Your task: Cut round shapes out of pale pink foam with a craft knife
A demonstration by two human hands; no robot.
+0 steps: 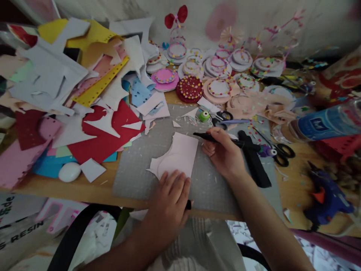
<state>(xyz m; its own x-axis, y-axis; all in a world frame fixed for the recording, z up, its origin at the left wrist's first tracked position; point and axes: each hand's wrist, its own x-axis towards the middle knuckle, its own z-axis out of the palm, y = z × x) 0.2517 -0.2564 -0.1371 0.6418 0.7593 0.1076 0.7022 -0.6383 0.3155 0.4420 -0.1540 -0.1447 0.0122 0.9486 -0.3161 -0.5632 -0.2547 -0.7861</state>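
My left hand (172, 199) lies with its fingers stretched out flat, pressing on a pale paper piece (184, 146) with a curved cut edge. A small black piece (188, 204), like a pen cap, shows by the thumb side; how it is held is hidden. Just right of the paper, my right hand (225, 154) is closed around a black pen (204, 136), whose tip points left, close to the paper's upper right corner. Under the paper is a grey cutting mat (135, 169), scattered with small scraps.
Coloured offcuts (98, 131) pile up at left, beside a white oval object (69, 172). Small beaded round pieces (189, 89) line the back. Right of the mat are black-handled scissors (282, 154), a blue-labelled bottle (324, 122) and a blue glue gun (327, 199). A black strip (255, 165) lies nearer.
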